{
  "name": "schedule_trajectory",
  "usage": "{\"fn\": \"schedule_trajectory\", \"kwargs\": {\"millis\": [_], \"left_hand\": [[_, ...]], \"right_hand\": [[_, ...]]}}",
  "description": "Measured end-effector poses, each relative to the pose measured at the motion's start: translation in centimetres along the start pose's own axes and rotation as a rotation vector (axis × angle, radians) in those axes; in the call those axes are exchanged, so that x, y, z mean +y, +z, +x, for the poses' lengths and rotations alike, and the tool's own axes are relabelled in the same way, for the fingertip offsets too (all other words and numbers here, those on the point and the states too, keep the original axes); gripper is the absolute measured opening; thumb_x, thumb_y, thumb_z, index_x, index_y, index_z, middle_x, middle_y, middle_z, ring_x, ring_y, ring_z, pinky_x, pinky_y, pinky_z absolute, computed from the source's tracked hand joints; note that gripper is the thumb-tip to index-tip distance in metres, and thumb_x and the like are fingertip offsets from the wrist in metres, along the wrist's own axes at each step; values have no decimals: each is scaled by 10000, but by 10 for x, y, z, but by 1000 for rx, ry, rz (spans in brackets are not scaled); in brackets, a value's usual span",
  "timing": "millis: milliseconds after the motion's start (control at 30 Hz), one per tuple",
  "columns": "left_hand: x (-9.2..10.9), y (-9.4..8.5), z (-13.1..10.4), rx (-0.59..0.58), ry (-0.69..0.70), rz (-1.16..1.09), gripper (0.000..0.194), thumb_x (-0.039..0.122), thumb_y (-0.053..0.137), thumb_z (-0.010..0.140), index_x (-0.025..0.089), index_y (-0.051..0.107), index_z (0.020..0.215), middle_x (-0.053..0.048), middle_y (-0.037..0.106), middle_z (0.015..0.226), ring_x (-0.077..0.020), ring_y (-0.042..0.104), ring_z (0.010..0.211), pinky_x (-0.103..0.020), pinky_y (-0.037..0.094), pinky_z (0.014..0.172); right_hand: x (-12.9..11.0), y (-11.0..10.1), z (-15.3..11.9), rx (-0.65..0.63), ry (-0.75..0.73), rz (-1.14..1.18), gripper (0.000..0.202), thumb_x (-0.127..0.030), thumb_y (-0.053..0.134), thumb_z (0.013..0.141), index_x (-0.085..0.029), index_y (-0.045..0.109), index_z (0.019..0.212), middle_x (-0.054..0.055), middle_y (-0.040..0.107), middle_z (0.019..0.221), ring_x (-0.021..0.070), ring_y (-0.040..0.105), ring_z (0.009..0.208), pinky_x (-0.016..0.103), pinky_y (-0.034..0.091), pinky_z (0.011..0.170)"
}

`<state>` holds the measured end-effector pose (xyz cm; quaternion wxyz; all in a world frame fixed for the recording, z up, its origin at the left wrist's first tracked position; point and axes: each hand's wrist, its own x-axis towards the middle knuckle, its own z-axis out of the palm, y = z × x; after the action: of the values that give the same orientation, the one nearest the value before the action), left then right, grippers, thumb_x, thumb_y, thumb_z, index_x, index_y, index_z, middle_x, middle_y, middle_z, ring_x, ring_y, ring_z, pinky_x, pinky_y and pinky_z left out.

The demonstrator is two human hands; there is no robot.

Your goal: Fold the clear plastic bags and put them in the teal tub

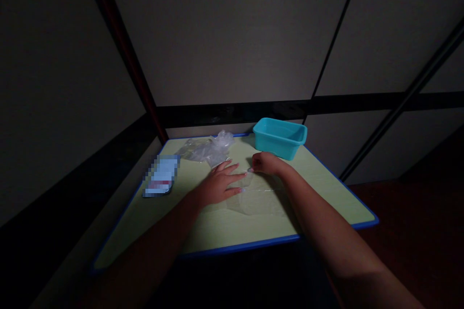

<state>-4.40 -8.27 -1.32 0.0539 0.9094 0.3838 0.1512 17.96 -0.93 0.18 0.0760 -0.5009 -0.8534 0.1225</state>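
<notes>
A clear, flat plastic bag [261,203] lies on the table beneath and in front of my hands, its outline faint against the pale top. My left hand [219,186] rests palm down with its fingers spread over the bag's left part. Close to those fingertips, my right hand [266,163] is closed in a pinch at the bag's far edge. A small pale bit shows at the right fingertips, and it looks like part of the bag. Just beyond my left hand sits a crumpled heap of clear plastic bags [213,148].
A turquoise plastic basket [277,147] stands at the table's back right. On the left lies a phone [161,176] with a blurred screen. The pale green table [203,236] has a blue rim, with panelled walls [232,34] behind it and to its left.
</notes>
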Motion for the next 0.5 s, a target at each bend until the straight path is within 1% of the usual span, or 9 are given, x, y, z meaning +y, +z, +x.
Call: {"fn": "schedule_trajectory", "kwargs": {"millis": [133, 200, 267, 400, 500], "left_hand": [[1, 0, -1, -51, 14, -19, 387, 473, 517, 851, 333, 578, 1206, -22, 350, 1444, -318, 170, 1354, -510, 206, 1053], [0, 0, -1, -55, 12, -11, 374, 464, 513, 856, 335, 582, 1201, -20, 355, 1441, -317, 171, 1355, -510, 212, 1050], [-2, 0, -1, -54, 7, 4, 365, 456, 503, 864, 335, 583, 1200, -23, 369, 1433, -309, 185, 1353, -501, 220, 1049], [-6, 1, -1, -56, 14, 14, 347, 434, 490, 878, 346, 573, 1203, -7, 406, 1410, -273, 236, 1342, -479, 213, 1060], [-8, 2, -1, -58, 28, 6, 340, 422, 487, 883, 338, 575, 1200, -5, 422, 1398, -256, 261, 1336, -466, 195, 1070]], "right_hand": [[0, 2, 1, 7, -7, 20, 206, -357, 675, 730, -162, 637, 785, 41, 660, 721, 131, 507, 595, 227, 293, 511], [4, 2, 2, 20, 11, 32, 209, -368, 647, 756, -161, 638, 788, 42, 656, 721, 130, 501, 597, 224, 299, 513], [8, 0, 2, 20, 37, 34, 206, -361, 653, 750, -158, 643, 786, 42, 653, 717, 131, 501, 598, 223, 304, 511], [17, -9, 0, -54, 80, 28, 272, -413, 716, 670, -156, 671, 746, 34, 643, 663, 138, 507, 575, 233, 311, 506], [23, -13, -2, -132, 120, 2, 271, -426, 730, 638, -162, 691, 683, 26, 626, 599, 146, 520, 560, 243, 328, 514]]}}
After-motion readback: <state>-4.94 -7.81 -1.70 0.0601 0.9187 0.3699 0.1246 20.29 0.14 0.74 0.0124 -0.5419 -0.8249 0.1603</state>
